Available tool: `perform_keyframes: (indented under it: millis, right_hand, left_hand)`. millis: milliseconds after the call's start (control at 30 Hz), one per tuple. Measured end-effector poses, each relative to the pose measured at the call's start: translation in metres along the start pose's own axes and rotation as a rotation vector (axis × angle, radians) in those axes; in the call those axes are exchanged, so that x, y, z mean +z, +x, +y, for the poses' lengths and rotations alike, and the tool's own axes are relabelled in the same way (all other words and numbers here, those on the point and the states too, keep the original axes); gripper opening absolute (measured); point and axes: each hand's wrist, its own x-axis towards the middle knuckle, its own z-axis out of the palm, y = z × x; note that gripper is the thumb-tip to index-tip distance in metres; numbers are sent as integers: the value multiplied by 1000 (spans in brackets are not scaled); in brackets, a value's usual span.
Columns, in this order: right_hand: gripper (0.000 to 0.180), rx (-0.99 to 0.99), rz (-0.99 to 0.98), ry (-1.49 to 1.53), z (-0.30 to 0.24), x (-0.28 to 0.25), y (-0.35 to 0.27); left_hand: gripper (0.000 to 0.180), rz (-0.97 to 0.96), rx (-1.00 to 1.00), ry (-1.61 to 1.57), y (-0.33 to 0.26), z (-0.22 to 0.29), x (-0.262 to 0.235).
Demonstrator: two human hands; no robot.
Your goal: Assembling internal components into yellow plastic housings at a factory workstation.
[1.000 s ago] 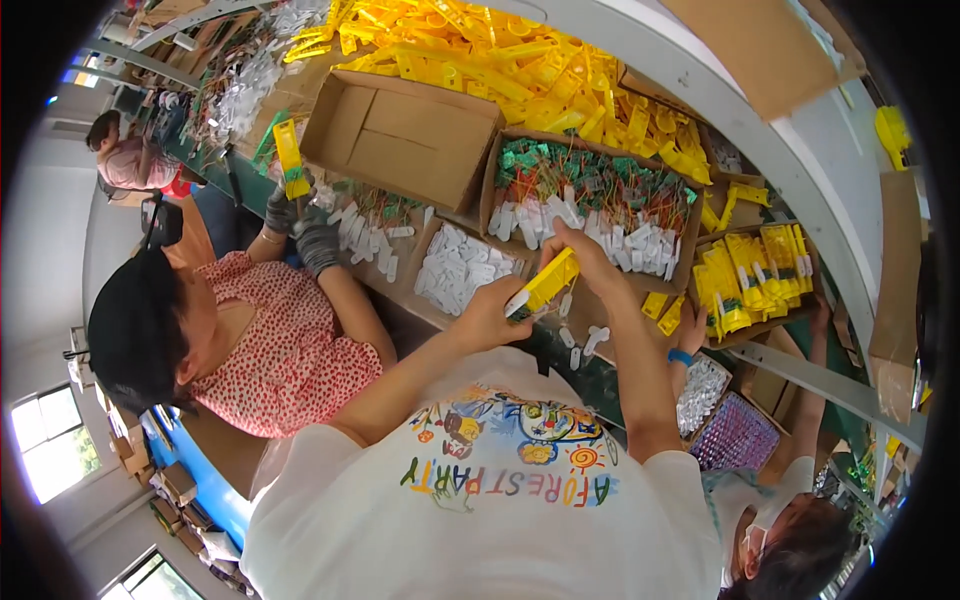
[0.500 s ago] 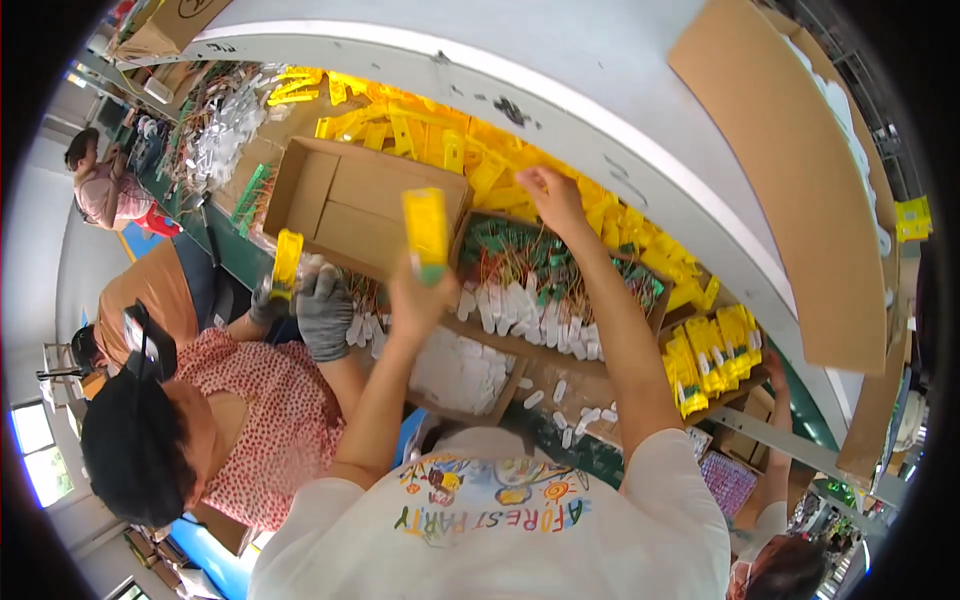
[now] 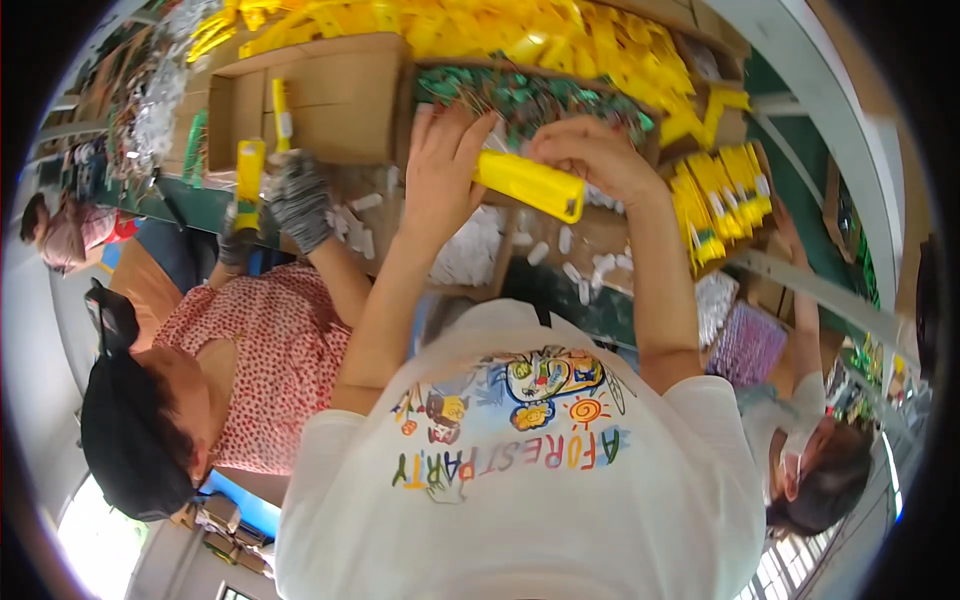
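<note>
A long yellow packet (image 3: 530, 185) lies crosswise between my two hands above the worktable. My left hand (image 3: 442, 170) grips its left end with the fingers spread upward. My right hand (image 3: 592, 152) curls over its right half from above. Just beyond the hands is a cardboard tray (image 3: 640, 150) of small green and white pieces (image 3: 520, 98). Loose white pieces (image 3: 470, 250) lie on the table below the packet.
A person on my left in grey gloves (image 3: 300, 200) holds another yellow packet (image 3: 248, 170) beside an open cardboard box (image 3: 330, 100). Heaps of yellow packets lie at the back (image 3: 560, 35) and in a box to the right (image 3: 720, 195). Another person (image 3: 790, 420) works on my right.
My left hand brought the yellow packet down from over the open box toward me, and my right hand has taken hold of it too. The view has swung.
</note>
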Motion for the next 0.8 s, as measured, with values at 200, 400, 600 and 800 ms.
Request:
perform_keyframes:
  millis: [200, 400, 600, 800]
  right_hand:
    - [30, 256, 707, -227, 181, 59, -80]
    - [31, 259, 868, -663, 230, 115, -87]
    - [29, 181, 842, -602, 260, 109, -82]
    - [23, 121, 606, 321, 145, 135, -105]
  left_hand:
    - [22, -531, -1103, -1322, -90, 46, 27]
    - [50, -597, -1073, -1563, -136, 86, -7]
    - [45, -430, -1146, -1602, -151, 107, 3]
    - [49, -399, -1245, -1684, -152, 107, 15]
